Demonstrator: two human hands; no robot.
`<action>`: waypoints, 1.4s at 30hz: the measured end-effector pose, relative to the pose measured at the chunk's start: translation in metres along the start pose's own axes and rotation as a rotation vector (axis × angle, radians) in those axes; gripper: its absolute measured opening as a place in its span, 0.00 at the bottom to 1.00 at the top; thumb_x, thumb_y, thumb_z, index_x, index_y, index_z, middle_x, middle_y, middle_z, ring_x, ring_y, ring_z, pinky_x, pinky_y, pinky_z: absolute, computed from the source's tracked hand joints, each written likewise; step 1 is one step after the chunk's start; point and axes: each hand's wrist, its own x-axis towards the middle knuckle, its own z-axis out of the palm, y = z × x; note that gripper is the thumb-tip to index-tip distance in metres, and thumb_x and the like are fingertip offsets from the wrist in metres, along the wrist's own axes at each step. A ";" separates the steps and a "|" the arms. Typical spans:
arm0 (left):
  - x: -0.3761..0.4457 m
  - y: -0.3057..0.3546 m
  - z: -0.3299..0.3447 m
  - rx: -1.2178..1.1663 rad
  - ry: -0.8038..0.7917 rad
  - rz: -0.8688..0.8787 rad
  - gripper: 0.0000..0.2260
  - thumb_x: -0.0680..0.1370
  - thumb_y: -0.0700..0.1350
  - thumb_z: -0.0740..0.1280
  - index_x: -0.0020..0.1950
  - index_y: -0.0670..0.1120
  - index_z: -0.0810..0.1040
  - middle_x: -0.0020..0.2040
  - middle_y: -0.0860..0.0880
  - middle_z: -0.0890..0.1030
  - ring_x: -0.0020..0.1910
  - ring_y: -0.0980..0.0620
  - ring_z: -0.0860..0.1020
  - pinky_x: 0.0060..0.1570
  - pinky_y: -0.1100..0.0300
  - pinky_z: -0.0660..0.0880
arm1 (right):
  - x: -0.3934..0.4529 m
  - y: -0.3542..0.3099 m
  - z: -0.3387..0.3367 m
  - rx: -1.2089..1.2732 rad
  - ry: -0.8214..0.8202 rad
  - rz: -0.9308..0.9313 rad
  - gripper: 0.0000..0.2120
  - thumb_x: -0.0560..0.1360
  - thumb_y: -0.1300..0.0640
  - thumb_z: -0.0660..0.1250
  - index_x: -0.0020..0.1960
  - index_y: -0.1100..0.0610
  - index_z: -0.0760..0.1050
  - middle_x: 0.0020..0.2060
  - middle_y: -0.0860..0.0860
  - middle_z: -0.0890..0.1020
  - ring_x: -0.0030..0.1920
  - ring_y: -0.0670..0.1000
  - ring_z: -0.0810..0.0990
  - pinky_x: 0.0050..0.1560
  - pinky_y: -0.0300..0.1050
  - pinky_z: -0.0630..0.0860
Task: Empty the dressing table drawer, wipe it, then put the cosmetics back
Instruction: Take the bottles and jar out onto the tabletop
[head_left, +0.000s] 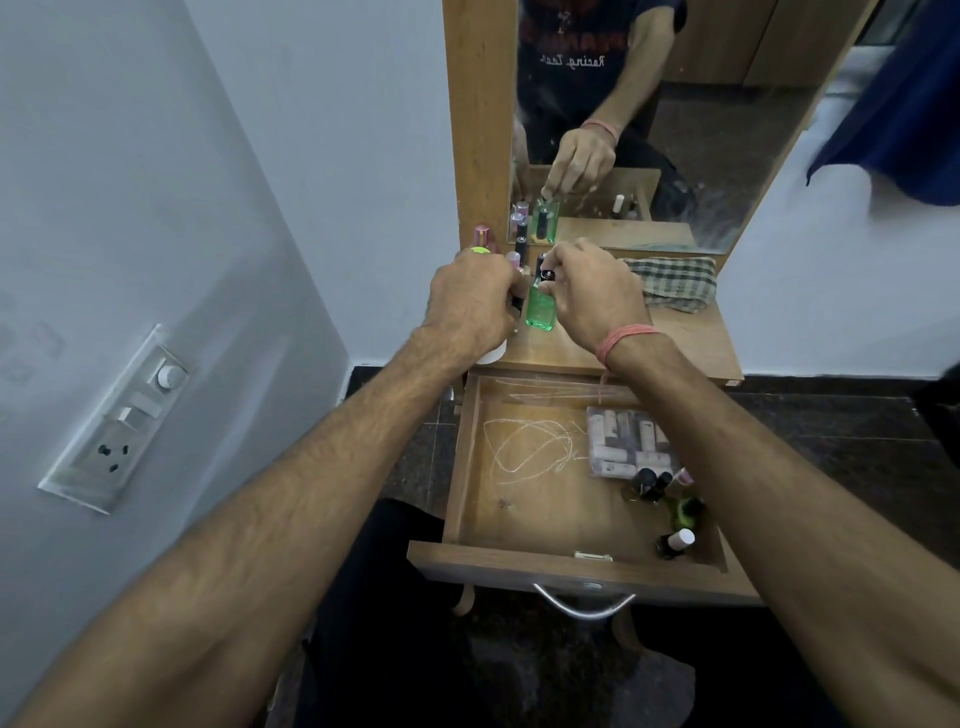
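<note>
The wooden drawer (467, 467) is pulled open below the dressing table top (691, 338). At its right side lie a clear pouch of small tubes (628, 441) and several small bottles (670, 514). On the table top stands a green glass bottle (540, 309); my right hand (592, 296) pinches its dark cap. My left hand (475, 301) curls around a dark item beside a white bottle (493, 353), mostly hidden. Behind it stand a pink-capped bottle (482, 236) and other small cosmetics.
A checked cloth (675, 283) lies on the table top at the right, below the mirror (727, 156). A white string (524, 449) lies loose in the drawer. A switch panel (119, 421) is on the left wall. The drawer's metal handle (584, 603) faces me.
</note>
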 end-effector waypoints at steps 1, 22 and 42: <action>0.000 0.001 0.001 0.008 -0.002 0.001 0.11 0.81 0.45 0.74 0.62 0.57 0.89 0.57 0.47 0.86 0.62 0.43 0.80 0.55 0.49 0.81 | -0.001 0.000 -0.001 0.006 0.006 -0.005 0.08 0.83 0.53 0.70 0.62 0.51 0.78 0.57 0.50 0.81 0.56 0.56 0.82 0.54 0.54 0.76; -0.033 0.004 0.021 -0.170 0.215 0.047 0.11 0.77 0.45 0.80 0.58 0.56 0.88 0.56 0.57 0.86 0.56 0.50 0.78 0.48 0.55 0.76 | -0.165 0.096 -0.015 0.046 -0.151 0.113 0.15 0.74 0.48 0.78 0.59 0.48 0.82 0.54 0.46 0.80 0.59 0.53 0.70 0.60 0.49 0.72; -0.123 0.119 0.112 -0.326 -0.263 0.248 0.19 0.81 0.51 0.77 0.71 0.56 0.82 0.65 0.55 0.86 0.65 0.53 0.82 0.59 0.54 0.81 | -0.190 0.109 -0.015 -0.350 -0.453 0.148 0.10 0.76 0.44 0.74 0.57 0.41 0.85 0.63 0.43 0.78 0.68 0.52 0.67 0.62 0.56 0.63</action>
